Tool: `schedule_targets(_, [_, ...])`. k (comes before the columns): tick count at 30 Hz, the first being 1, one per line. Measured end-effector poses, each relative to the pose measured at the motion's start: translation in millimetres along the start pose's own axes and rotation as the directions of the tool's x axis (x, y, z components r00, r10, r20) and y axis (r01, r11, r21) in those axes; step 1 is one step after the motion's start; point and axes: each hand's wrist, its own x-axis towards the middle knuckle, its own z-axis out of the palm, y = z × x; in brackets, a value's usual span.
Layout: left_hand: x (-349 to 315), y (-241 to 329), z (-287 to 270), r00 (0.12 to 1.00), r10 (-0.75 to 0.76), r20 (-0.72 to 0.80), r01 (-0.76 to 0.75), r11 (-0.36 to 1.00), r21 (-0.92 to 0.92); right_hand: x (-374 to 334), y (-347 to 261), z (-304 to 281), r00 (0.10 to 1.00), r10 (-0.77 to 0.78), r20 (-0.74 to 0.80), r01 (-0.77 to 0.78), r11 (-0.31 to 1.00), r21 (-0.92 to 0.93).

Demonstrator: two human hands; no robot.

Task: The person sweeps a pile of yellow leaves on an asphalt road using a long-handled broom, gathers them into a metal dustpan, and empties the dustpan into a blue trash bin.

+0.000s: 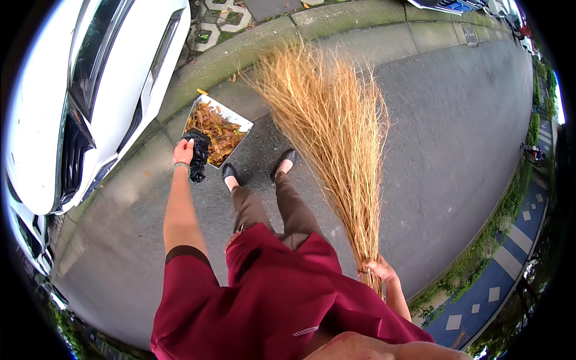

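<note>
My left hand (183,152) is closed on a crumpled black plastic bag (198,157) at the near left edge of a dustpan. This white-rimmed dustpan (236,119) is heaped with brown and yellow dry leaves (216,131). Whether the bag wraps a handle or hangs loose, I cannot tell. On my other side, my right hand (379,270) wraps around the bound end of a long straw broom (342,144). The broom's bristles fan out away from me, and their tips reach toward the kerb.
A white car (114,78) stands at the left beside the mossy kerb (234,54). Grey asphalt (444,132) stretches to the right, up to a strip of green plants (480,255) and a blue-and-white pavement (507,264). A drain grate (470,35) lies by the far kerb.
</note>
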Motion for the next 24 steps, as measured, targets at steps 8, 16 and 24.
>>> schedule_targets(8, [10,14,-11,0.992,-0.057,0.109,0.034,0.977,0.208,67,4,137,0.995,0.101,0.008,-0.097,0.972,-0.213])
schedule_targets(16, [-29,-4,-54,0.984,-0.077,0.159,0.038,0.971,0.236,-89,105,149,0.996,-0.056,-0.074,0.024,0.923,-0.383])
schedule_targets(24, [-134,-120,-143,0.998,-0.014,0.061,0.016,0.999,-0.029,-88,239,147,0.996,-0.059,-0.073,0.06,0.998,0.005])
